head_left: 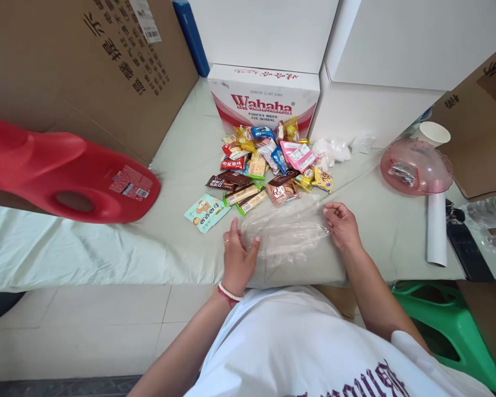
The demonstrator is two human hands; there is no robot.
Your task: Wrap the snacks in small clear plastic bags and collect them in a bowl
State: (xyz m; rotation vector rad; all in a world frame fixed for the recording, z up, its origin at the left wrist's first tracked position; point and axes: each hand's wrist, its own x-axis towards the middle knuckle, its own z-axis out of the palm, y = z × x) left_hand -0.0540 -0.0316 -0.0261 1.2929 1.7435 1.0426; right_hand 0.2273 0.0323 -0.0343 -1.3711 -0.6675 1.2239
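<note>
A clear plastic bag lies flattened near the table's front edge. My right hand pinches the bag's right end between thumb and fingers. At its left end, my left hand rests with fingers spread, touching or very close to the plastic. Just beyond the bag is a heap of wrapped snacks, among them dark brown packets, green-edged bars and a pink packet. A mint-green pouch lies left of the heap, near my left fingertips.
A Wahaha water carton stands behind the snacks, with white boxes beside it. On the left are a red jug and a large cardboard box. To the right sit a pink bowl, a white roll and a green stool.
</note>
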